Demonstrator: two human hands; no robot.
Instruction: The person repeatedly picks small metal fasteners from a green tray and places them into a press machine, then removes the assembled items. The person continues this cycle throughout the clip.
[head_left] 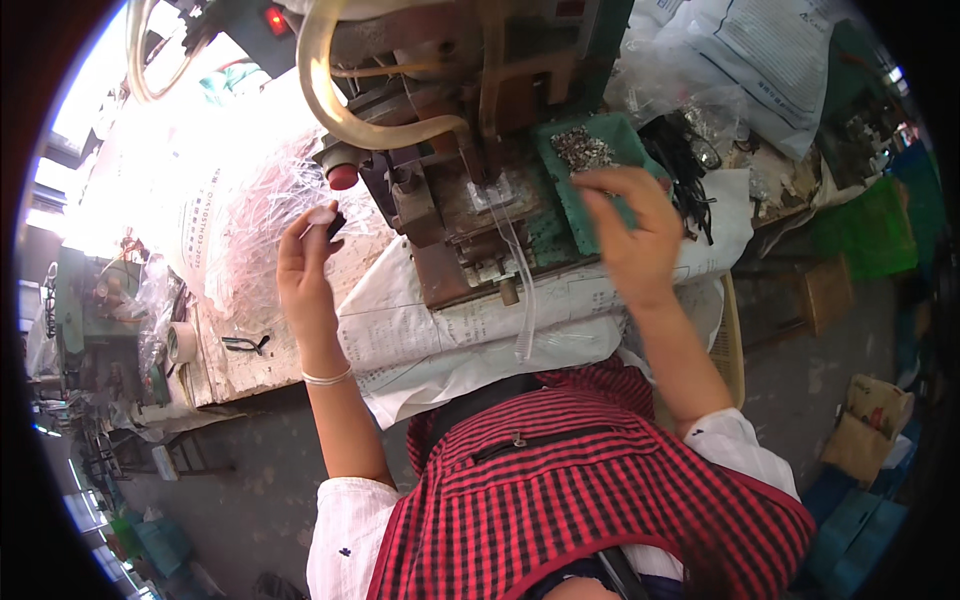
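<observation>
Raised to the left of the machine, my left hand (306, 262) is closed with its fingertips around a small black piece (337, 224); its exact kind does not show. Over the right side of a green tray (566, 203) hovers my right hand (640, 240), smeared by motion, so what its fingertips hold is unclear. Small metal parts (583, 150) lie heaped in that tray. Between my hands, a clear plastic strip (520, 268) hangs from the work point of a bench press machine (425, 205) down over its front edge.
A large pile of clear plastic strips (265, 240) covers the bench at left. A red button (342, 177) juts from the machine near my left hand. Black cords (685, 170) lie right of the tray. Small black-handled snips (246, 345) and a tape roll (181, 342) sit at the left edge.
</observation>
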